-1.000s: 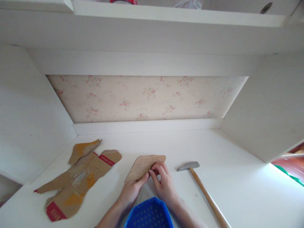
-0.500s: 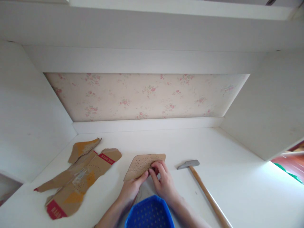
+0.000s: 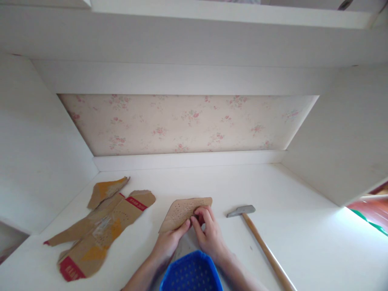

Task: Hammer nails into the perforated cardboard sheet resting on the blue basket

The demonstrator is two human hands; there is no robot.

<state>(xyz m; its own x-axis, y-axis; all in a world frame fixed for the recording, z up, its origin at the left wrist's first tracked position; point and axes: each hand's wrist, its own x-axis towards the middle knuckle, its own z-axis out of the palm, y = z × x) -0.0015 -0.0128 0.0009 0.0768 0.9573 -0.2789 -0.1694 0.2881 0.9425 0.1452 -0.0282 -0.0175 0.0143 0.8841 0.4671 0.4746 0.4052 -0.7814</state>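
A piece of tan cardboard dotted with small holes is held above the white surface, tilted up. My left hand grips its near left edge, thumb on top and the other fingers hidden beneath. My right hand is closed at the cardboard's near right edge, its thumb and forefinger bent together around something small and dark that I cannot make out. Directly below both hands stands a blue perforated basket, cut off by the bottom of the view.
Torn cardboard pieces with red print and orange tape lie at the left. A hammer with a wooden handle lies on the right of the white tabletop. White panels enclose the sides, and a shelf overhangs above.
Both hands and the cardboard hold almost the same pose. The whole view has shifted very slightly, with the fingers still at the cardboard's near edge.
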